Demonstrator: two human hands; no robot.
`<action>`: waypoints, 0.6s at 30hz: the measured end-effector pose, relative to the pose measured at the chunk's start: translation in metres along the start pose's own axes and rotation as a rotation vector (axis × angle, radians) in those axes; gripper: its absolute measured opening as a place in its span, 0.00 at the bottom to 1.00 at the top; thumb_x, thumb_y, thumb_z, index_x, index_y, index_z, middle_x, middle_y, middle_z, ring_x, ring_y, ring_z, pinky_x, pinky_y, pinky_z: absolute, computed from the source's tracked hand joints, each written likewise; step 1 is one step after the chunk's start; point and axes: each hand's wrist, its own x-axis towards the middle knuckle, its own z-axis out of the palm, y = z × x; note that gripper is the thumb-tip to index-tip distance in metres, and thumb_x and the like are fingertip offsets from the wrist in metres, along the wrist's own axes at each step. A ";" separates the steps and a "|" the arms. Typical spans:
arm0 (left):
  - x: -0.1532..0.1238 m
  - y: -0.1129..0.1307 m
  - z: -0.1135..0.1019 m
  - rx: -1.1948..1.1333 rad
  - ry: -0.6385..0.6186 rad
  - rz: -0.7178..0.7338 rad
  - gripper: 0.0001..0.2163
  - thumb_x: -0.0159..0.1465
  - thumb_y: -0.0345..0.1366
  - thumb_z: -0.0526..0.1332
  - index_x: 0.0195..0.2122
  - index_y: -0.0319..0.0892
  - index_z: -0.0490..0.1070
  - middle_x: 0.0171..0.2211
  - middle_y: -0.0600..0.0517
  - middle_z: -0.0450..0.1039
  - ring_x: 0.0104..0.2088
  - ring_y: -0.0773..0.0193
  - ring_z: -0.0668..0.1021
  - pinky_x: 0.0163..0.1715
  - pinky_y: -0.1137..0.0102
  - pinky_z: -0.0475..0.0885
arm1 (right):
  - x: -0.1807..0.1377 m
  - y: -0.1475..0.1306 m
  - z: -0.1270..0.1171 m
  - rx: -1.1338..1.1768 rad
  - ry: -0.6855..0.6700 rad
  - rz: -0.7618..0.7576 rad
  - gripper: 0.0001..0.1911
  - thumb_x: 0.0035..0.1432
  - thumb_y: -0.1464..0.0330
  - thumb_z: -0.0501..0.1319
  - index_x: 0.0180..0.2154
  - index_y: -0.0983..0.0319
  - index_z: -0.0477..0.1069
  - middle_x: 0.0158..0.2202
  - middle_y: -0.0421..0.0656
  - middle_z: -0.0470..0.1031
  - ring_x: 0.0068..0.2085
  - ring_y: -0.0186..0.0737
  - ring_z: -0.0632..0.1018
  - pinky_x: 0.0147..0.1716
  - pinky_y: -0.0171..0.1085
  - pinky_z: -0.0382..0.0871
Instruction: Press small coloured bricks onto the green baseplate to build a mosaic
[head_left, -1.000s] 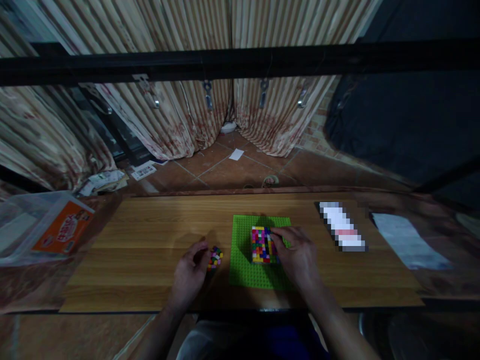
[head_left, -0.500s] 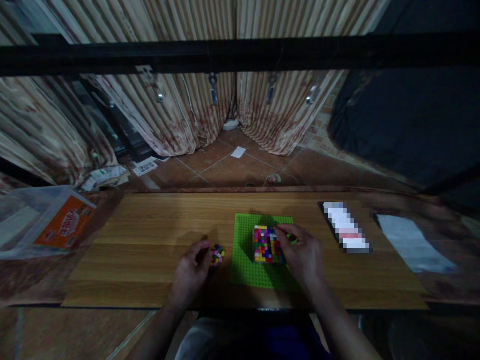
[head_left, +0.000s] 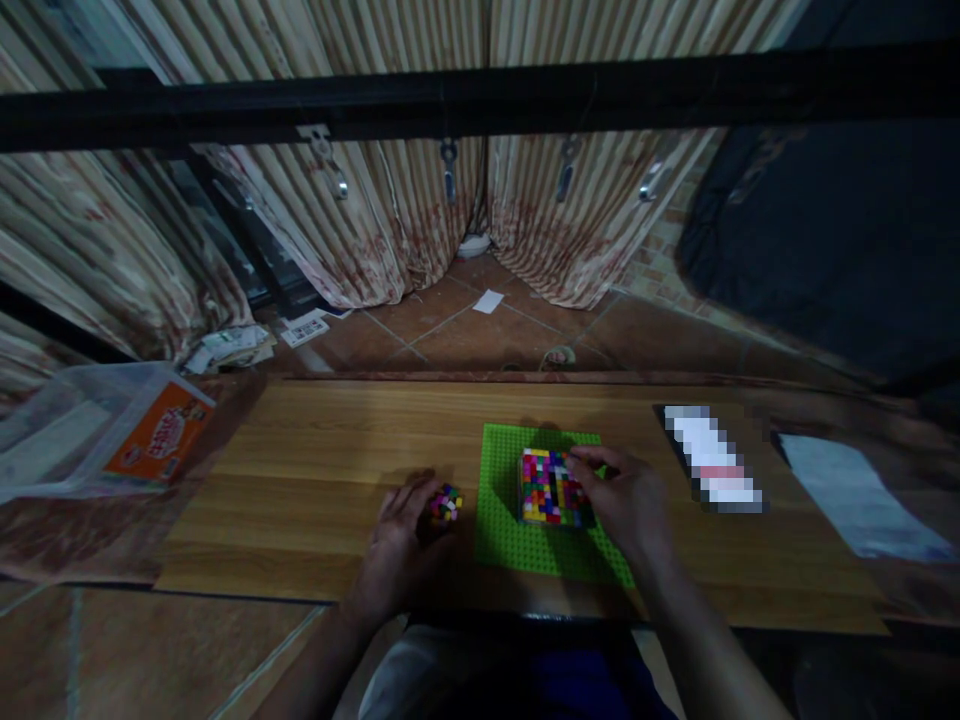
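A green studded baseplate lies on the wooden table, and on it stands a block built of many small multicoloured toy bricks. My right hand is at the block's far right corner, thumb and forefinger pinched together against its top. Whatever lies between those fingertips is too small and hidden to make out. To the left of the baseplate is a little pile of loose toy bricks. My left hand rests beside this pile, its fingers extended at the pile's left edge and its thumb apart, with nothing visible in it.
A phone-like dark slab with a blurred screen lies on the right of the wooden table. Beyond it is a clear plastic bag. At the left stands a transparent bin with an orange label. Curtains hang behind.
My left hand has gone from curled fingers to extended, parted ones beside the loose bricks. My right hand stays pinched at the block's corner. The whole view has shifted slightly.
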 end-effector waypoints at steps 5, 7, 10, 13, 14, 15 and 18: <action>-0.001 0.002 -0.005 -0.016 -0.076 -0.054 0.32 0.53 0.27 0.65 0.60 0.47 0.62 0.60 0.46 0.65 0.61 0.50 0.66 0.60 0.52 0.63 | 0.000 -0.002 -0.004 -0.058 0.014 -0.098 0.15 0.52 0.56 0.61 0.33 0.59 0.79 0.28 0.44 0.78 0.25 0.41 0.73 0.27 0.41 0.67; -0.001 0.000 -0.005 -0.039 -0.090 -0.059 0.33 0.53 0.27 0.64 0.61 0.48 0.60 0.62 0.48 0.63 0.62 0.52 0.65 0.61 0.54 0.61 | -0.008 -0.014 -0.004 -0.061 0.061 -0.169 0.14 0.55 0.57 0.59 0.34 0.58 0.77 0.31 0.45 0.77 0.29 0.44 0.75 0.31 0.43 0.70; -0.004 -0.005 -0.004 -0.064 -0.089 -0.060 0.35 0.54 0.26 0.63 0.63 0.48 0.57 0.63 0.48 0.61 0.63 0.54 0.64 0.62 0.57 0.60 | -0.031 -0.038 0.009 -0.004 -0.041 -0.306 0.11 0.59 0.62 0.56 0.39 0.55 0.75 0.39 0.45 0.76 0.36 0.43 0.76 0.37 0.42 0.73; -0.008 -0.008 -0.004 -0.040 -0.077 -0.107 0.34 0.54 0.27 0.63 0.63 0.45 0.57 0.61 0.45 0.64 0.61 0.54 0.67 0.60 0.59 0.63 | -0.055 -0.055 0.036 -0.039 -0.359 -0.461 0.18 0.56 0.74 0.55 0.48 0.58 0.72 0.45 0.45 0.75 0.44 0.42 0.77 0.44 0.40 0.73; -0.010 -0.007 -0.005 -0.025 -0.073 -0.132 0.33 0.54 0.28 0.64 0.62 0.44 0.58 0.60 0.44 0.65 0.59 0.53 0.69 0.58 0.59 0.65 | -0.061 -0.058 0.046 -0.098 -0.432 -0.484 0.24 0.53 0.77 0.55 0.52 0.59 0.70 0.48 0.46 0.74 0.47 0.43 0.76 0.48 0.41 0.71; -0.010 -0.005 -0.007 -0.009 -0.074 -0.157 0.31 0.54 0.29 0.64 0.60 0.44 0.60 0.57 0.44 0.68 0.56 0.53 0.72 0.56 0.60 0.67 | -0.065 -0.059 0.057 -0.166 -0.468 -0.486 0.28 0.51 0.79 0.54 0.55 0.61 0.67 0.53 0.49 0.72 0.52 0.45 0.74 0.53 0.43 0.68; -0.010 0.003 -0.013 0.038 -0.107 -0.206 0.23 0.55 0.30 0.64 0.52 0.44 0.67 0.48 0.45 0.73 0.47 0.54 0.77 0.47 0.64 0.71 | -0.067 -0.057 0.082 -0.303 -0.550 -0.504 0.33 0.48 0.83 0.53 0.58 0.67 0.64 0.57 0.54 0.69 0.60 0.48 0.68 0.58 0.44 0.62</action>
